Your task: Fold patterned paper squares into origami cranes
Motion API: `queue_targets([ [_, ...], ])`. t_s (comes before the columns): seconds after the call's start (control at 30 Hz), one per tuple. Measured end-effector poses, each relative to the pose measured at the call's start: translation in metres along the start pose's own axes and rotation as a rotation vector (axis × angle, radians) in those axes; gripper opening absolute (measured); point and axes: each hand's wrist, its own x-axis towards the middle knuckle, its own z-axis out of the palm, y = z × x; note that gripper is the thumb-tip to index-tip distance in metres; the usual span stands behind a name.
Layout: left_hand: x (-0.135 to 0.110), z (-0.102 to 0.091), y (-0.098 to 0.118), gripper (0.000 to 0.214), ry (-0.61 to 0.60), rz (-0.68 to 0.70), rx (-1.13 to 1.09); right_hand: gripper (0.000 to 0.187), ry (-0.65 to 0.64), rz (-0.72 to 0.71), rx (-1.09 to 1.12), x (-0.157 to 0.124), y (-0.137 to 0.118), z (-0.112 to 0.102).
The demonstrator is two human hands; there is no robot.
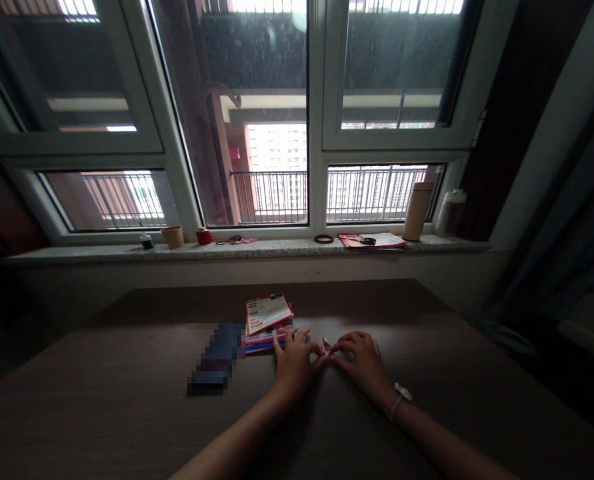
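My left hand [295, 360] and my right hand [361, 360] rest on the dark brown table [127, 400], fingertips meeting. Between them both pinch a small pink and white folded paper piece [325, 346]. A bracelet sits on my right wrist. Just beyond my left hand lies a stack of red and white paper packs [267, 319]. A dark blue flat object [217, 357], blurred out, lies to the left of that stack.
A stone windowsill [257, 250] runs behind the table under large windows. On it stand a paper cup [173, 236], a small red pot [203, 235], red papers [374, 240], a tan tumbler [417, 211] and a grey bottle [449, 213]. Curtains hang at the right.
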Motion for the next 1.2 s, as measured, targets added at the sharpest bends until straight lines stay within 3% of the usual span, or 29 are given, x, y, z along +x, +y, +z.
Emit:
queue_targets([
  [0.53, -0.0022, -0.007, 0.0044, 0.022, -0.017, 0.0, 0.076, 0.026, -0.116, 0.046, -0.1, 0.0021, -0.0035, -0.0094],
  [1.2, -0.0027, 0.0002, -0.0003, 0.033, 0.014, 0.042, 0.16, 0.037, -0.233, 0.026, -0.203, 0.0014, -0.0001, -0.0042],
])
